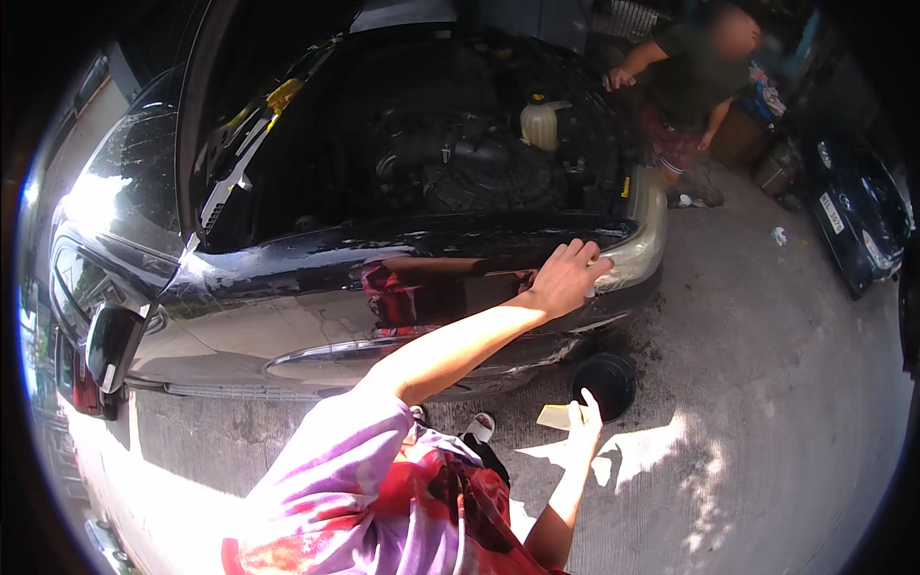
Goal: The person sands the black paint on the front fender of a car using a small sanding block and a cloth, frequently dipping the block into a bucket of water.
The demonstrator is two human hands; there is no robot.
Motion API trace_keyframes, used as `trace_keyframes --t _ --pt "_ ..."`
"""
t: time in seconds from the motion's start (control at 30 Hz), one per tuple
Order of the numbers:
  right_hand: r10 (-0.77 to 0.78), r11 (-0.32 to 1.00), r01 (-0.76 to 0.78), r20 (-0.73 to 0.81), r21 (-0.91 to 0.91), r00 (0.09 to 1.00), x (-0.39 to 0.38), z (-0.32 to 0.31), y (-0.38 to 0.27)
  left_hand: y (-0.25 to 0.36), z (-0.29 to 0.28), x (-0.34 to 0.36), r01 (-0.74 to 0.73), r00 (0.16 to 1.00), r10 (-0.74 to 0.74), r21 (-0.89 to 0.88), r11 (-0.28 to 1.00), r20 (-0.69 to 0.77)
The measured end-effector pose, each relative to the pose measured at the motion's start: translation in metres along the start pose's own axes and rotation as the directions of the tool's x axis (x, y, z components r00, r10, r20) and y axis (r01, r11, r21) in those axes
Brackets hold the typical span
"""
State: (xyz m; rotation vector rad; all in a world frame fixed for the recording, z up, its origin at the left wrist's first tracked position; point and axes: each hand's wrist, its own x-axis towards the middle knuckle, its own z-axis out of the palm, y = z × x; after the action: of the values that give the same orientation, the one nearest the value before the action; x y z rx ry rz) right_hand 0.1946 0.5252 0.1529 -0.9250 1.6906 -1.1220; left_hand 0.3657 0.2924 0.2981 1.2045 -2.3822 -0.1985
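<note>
"Fingers (575, 251) of the left hand (561, 280), head view: how entered?"

"Bent, close together, laid over the near corner of a headlight (640, 244). Whether anything lies under them, I can't make out."

"Headlight, particulars?"

"One item, yellowed and cloudy, curving round the front corner of a dark, glossy car (316, 331). The car's engine bay (460, 158) is uncovered; within it, one whitish reservoir (537, 126), yellow at the cap."

"Right hand (585, 428)?"

"Lower down, above the concrete ground (728, 335). Thumb and fingers pinch one end of a flat piece (553, 416), pale yellow — the rest juts out to the left. One finger points up and overlaps the rim of a round black bucket (618, 369); touching or apart, I can't say."

"Bucket, location?"

"On the ground, beside the car's front corner, below the headlight."

"Remaining stock?"

"One tie-dyed sleeve (326, 450), purple and white, on the left arm. One white sandal (481, 426) near the car's side. One side mirror (113, 345), black, far left. One co-worker (695, 91) — dark top, reddish shorts — a hand at the car's far front edge. One second dark car (848, 206), far right."
</note>
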Motion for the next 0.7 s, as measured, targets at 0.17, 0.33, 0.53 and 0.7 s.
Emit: trace_keyframes --t 0.17,0.33,0.53,0.7 --pt "-0.196 0.950 0.235 0.192 -0.205 0.962 0.031 0.016 -0.007 -0.046 -0.095 -0.162 0.338 0.941 -0.309 0.369 0.866 -0.136" --pt "-0.093 0.948 0.202 0.390 -0.248 0.916 0.048 0.051 -0.014 -0.110 -0.199 -0.296 0.791 0.612 -0.643 0.329 0.517 -0.460" --pt "-0.323 0.820 0.527 0.578 -0.225 0.749 0.033 0.099 -0.075 -0.164 -0.235 -0.379 0.927 0.368 -0.680 0.191 0.323 -0.634" --pt "-0.685 0.631 0.776 0.471 0.002 0.556 0.018 0.181 -0.186 -0.115 -0.178 -0.307 0.836 0.533 -0.613 0.253 0.486 -0.584"
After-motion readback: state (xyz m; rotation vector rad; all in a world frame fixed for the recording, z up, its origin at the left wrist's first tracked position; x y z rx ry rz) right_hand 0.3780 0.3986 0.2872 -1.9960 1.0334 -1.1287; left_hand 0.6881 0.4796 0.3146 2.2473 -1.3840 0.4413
